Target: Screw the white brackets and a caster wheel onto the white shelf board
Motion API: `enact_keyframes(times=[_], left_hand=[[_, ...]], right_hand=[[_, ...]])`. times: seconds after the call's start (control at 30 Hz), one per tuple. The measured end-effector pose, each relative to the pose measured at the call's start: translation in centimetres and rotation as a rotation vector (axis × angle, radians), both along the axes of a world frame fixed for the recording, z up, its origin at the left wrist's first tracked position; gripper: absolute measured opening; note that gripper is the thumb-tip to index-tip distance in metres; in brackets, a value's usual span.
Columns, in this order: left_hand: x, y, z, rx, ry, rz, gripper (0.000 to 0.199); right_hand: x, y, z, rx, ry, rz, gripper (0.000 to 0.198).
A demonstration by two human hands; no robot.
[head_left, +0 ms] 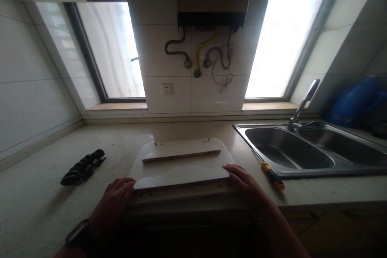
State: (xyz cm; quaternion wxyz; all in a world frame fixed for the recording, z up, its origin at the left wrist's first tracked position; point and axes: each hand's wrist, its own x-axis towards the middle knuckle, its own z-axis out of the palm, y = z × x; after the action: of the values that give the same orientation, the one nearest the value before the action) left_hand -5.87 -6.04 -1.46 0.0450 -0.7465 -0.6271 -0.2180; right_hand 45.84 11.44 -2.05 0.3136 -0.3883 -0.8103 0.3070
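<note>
On the counter in front of me lies a white board (184, 171) with rounded corners. A narrow brown wooden strip (181, 156) rests across its upper part. My left hand (119, 191) is closed on the board's near left corner, and a dark watch sits on that wrist. At the near right corner, my right hand (242, 177) grips the board with fingertips over its edge. Below the front edge shows a pale strip with small dark holes; whether it belongs to the board I cannot tell. Small pegs or screws stand near the far edge.
Left on the counter (30, 177) lies a black segmented object (83, 167). An orange-and-black screwdriver-like tool (273, 175) lies right, beside the steel double sink (254, 153) with its faucet (304, 102). A blue container (355, 100) stands back right. Pipes (198, 52) hang below a wall heater.
</note>
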Motion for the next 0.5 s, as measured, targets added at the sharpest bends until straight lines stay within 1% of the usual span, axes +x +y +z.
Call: enact_keyframes(times=[0.13,0.27,0.5], left_hand=[[0.4,0.2,-0.2,0.000,-0.048,-0.008,0.032],[1.2,0.4,0.2,-0.011,-0.054,-0.017,0.035],[1.4,0.3,0.5,-0.039,-0.079,-0.002,0.038]], right_hand=[[0.3,0.0,-0.3,-0.017,0.061,0.009,0.036],[0.5,0.2,-0.7,-0.023,0.090,0.017,0.031],[0.5,0.2,-0.5,-0.010,0.072,0.024,0.032]])
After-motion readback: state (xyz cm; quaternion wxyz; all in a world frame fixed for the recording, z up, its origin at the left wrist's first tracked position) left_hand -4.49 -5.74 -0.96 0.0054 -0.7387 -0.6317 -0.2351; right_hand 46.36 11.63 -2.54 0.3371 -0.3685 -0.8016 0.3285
